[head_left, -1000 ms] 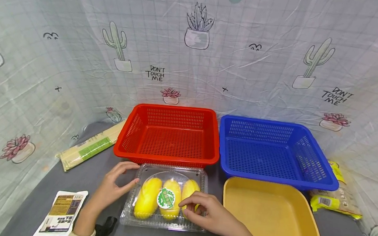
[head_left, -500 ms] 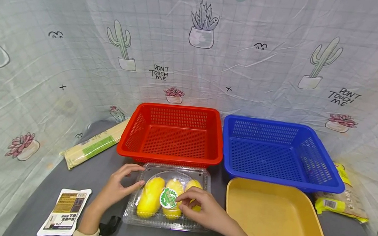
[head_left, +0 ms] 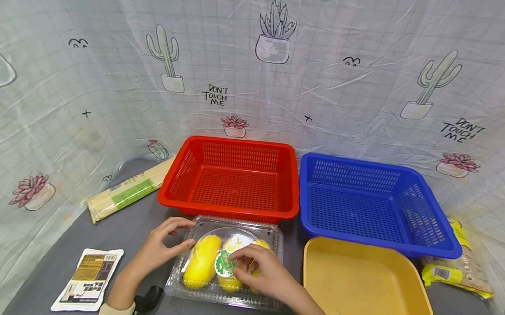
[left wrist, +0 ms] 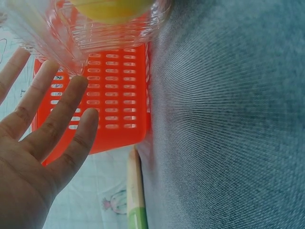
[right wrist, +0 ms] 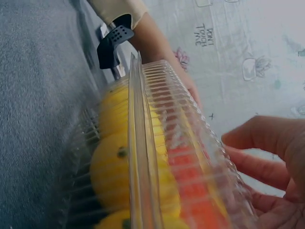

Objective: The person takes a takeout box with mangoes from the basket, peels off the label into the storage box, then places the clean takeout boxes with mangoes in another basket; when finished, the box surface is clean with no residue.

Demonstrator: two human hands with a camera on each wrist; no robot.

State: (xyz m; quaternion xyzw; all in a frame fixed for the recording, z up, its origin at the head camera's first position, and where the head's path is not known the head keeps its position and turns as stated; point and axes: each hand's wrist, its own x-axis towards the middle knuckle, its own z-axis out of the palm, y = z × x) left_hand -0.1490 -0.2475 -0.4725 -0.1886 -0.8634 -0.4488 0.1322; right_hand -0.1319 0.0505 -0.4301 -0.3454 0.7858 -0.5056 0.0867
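Note:
A clear plastic clamshell box (head_left: 173, 282) with three oblong yellow fruits (head_left: 203, 260) inside stands before me in the head view. Its lid carries a round green-and-white sticker (head_left: 225, 264). My left hand (head_left: 153, 253) is at the box's left side, thumb and fingers apart. In the left wrist view the fingers (left wrist: 64, 114) spread straight, tips right at the plastic edge. My right hand (head_left: 265, 272) is bent loosely over the lid, its fingertips over the sticker's right part and covering some of the fruit. In the right wrist view its thumb (right wrist: 255, 133) overlaps the lid's edge.
Behind the box stand a red basket (head_left: 230, 210) and a blue basket (head_left: 375, 241). A yellow tub (head_left: 358, 289) is on the right, a plastic bag of food (head_left: 461, 273) beyond it. At left lie a long cream-and-green packet (head_left: 129, 192) and a white-and-brown pouch (head_left: 89, 280).
My right hand has moved left across the lid, from the sticker's right side to over part of it. The left hand stays at the box's left edge. The head view has shifted slightly.

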